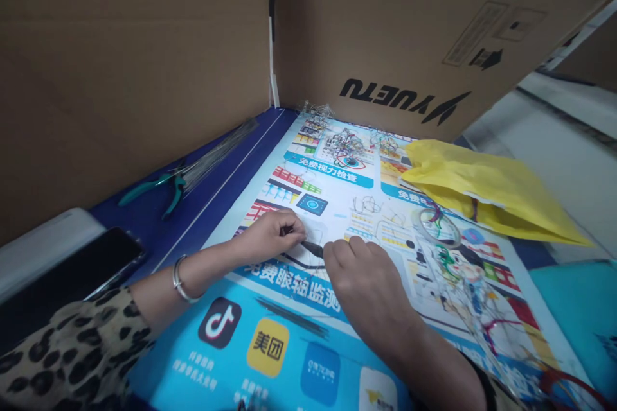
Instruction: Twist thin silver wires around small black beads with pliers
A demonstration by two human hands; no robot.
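One dark-tipped tool (314, 248) is pointing, above the printed sheet (173, 334) on the desk (214, 189), toward the left hand (270, 234); from afar I am gripping it in the right hand (361, 276), fingers curled tightly, while the left fingers are pinching together. Twisted wires (344, 143) are lying farther off, apparently finished; straight wires (219, 151) are lying unbent, so work seems partway. The fist is hiding the tool's rear; I cannot tell what the left is pinching.
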